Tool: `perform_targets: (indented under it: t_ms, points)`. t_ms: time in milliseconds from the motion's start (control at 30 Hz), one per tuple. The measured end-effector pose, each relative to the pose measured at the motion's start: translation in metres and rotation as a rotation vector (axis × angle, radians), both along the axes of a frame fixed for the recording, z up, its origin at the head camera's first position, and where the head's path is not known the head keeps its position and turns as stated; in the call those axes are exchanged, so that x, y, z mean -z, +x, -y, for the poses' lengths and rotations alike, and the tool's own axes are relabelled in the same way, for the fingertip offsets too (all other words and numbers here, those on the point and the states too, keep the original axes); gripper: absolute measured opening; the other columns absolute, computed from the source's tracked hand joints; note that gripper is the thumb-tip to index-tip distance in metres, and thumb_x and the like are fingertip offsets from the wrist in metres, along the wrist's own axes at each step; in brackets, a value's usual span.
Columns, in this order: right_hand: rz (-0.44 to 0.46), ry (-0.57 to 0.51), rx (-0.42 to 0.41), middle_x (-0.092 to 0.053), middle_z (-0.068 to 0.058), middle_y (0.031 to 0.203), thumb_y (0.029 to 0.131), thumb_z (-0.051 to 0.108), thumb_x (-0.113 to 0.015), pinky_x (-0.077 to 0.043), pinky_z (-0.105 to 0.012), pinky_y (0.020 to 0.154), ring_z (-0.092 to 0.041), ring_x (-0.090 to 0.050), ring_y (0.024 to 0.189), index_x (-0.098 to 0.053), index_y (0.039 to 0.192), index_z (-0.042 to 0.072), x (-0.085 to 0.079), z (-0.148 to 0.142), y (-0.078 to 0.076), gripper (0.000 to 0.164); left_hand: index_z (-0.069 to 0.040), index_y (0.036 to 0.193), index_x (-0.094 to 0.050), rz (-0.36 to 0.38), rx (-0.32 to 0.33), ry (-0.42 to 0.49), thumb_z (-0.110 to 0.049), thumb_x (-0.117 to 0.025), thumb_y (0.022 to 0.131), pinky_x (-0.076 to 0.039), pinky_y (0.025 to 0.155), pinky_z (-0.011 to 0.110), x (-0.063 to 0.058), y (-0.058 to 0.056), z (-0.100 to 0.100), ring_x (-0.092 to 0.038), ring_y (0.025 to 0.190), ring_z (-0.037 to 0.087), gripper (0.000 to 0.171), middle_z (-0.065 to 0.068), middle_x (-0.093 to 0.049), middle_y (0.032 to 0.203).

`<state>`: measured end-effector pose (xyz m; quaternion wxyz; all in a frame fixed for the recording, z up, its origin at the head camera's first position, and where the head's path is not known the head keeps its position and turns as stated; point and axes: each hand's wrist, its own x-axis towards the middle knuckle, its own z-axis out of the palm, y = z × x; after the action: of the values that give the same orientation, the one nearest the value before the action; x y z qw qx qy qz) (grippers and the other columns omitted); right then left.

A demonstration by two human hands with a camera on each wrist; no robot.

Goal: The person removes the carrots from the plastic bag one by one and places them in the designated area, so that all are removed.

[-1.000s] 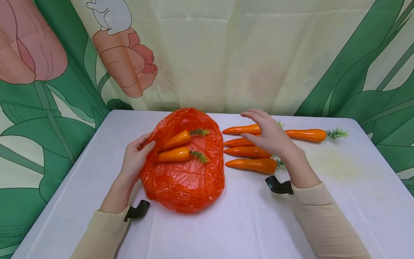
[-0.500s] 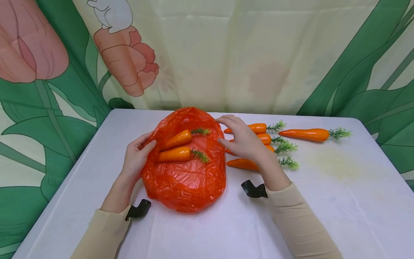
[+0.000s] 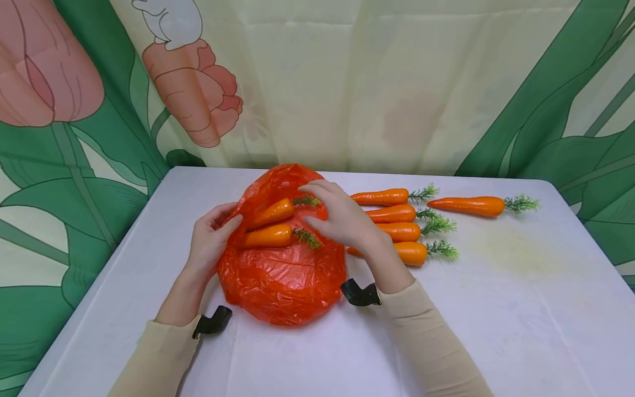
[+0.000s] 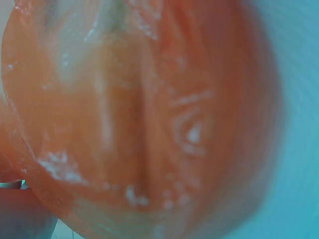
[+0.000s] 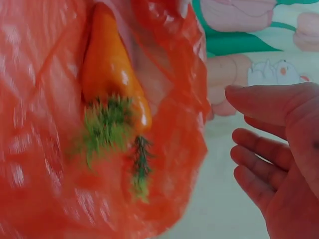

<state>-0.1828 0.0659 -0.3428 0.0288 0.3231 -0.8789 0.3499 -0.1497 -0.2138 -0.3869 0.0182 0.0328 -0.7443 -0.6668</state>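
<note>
Left hand [image 3: 210,234] pinches red bag [image 3: 278,300] at side, two carrots [image 3: 270,236] inside; right hand [image 3: 342,215], free, fingers loosely parted, above bag (five more carrots [image 3: 468,206] alongside).

Head cam: above the table [image 3: 292,361], looking forward and down, widest and farthest back; gets left hand [image 3: 210,237], right hand [image 3: 342,218] and backdrop [image 3: 407,82]. Left wrist: very near the red bag [image 3: 285,275], which fills most of the frame, blurred. Right wrist: close, rolled sideways, facing bag and backdrop past the right hand. Head and right wrist share the bagged carrots [image 3: 270,237].
</note>
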Motion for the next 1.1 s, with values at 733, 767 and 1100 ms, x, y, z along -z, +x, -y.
perform_targets:
  t_ms: [733, 767, 1100]
  points:
    - [0.051, 0.087, -0.057, -0.051, -0.008, 0.144, 0.096, 0.018, -0.070, -0.036, -0.039, 0.113, -0.025, -0.043, 0.136, -0.056, 0.141, 0.007, 0.017, 0.027, 0.003, 0.048, -0.019, 0.121, -0.050, 0.015, -0.003, 0.037, -0.022, -0.050, 0.108, -0.053, 0.090, 0.023, 0.000, 0.000, -0.003, -0.056, 0.113, 0.023, 0.014, 0.010, -0.060, 0.128]
    - [0.051, 0.098, -0.065, -0.051, -0.009, 0.145, 0.096, 0.018, -0.070, -0.036, -0.039, 0.114, -0.025, -0.042, 0.136, -0.056, 0.141, 0.006, 0.018, 0.028, 0.003, 0.048, -0.020, 0.121, -0.049, 0.015, 0.002, 0.036, -0.023, -0.049, 0.108, -0.053, 0.089, 0.023, 0.000, 0.000, -0.003, -0.055, 0.113, 0.023, 0.014, 0.010, -0.060, 0.129]
    - [0.071, 0.297, -0.172, -0.041, -0.009, 0.154, 0.097, 0.023, -0.070, -0.030, -0.040, 0.117, -0.026, -0.035, 0.142, -0.051, 0.149, 0.013, 0.034, 0.041, 0.001, 0.056, -0.023, 0.129, -0.046, 0.029, 0.017, 0.032, -0.022, -0.048, 0.108, -0.053, 0.091, 0.025, 0.001, 0.000, -0.004, -0.055, 0.118, 0.024, 0.021, 0.014, -0.055, 0.138]
